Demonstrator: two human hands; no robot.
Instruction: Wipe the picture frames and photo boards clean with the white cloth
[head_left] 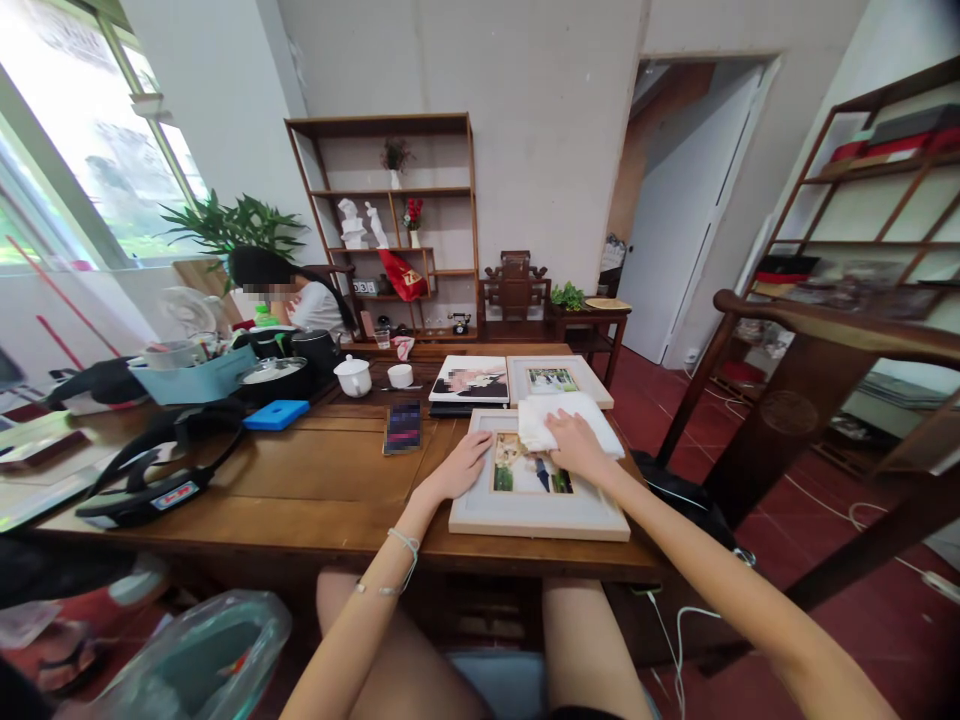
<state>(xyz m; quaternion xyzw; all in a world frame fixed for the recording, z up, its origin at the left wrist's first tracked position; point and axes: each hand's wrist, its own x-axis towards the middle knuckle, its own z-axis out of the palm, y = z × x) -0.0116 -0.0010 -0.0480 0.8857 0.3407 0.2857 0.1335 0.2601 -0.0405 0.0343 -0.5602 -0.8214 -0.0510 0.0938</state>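
A white-framed photo (536, 510) lies flat on the wooden table (322, 490) in front of me. My left hand (459, 468) rests flat on its left edge with the fingers stretched out. My right hand (574, 445) presses a folded white cloth (570, 415) onto the upper right part of the frame, fingers lying over the cloth. Two more framed pictures (471, 380) (556, 379) lie just beyond it.
A phone (403, 427), a blue box (276, 413), white cups (354, 377), a pot, a teal tub and a black headset (150, 475) crowd the table's left. A person sits at the far end. A wooden chair (817, 400) stands right; a lined bin (202, 650) is at lower left.
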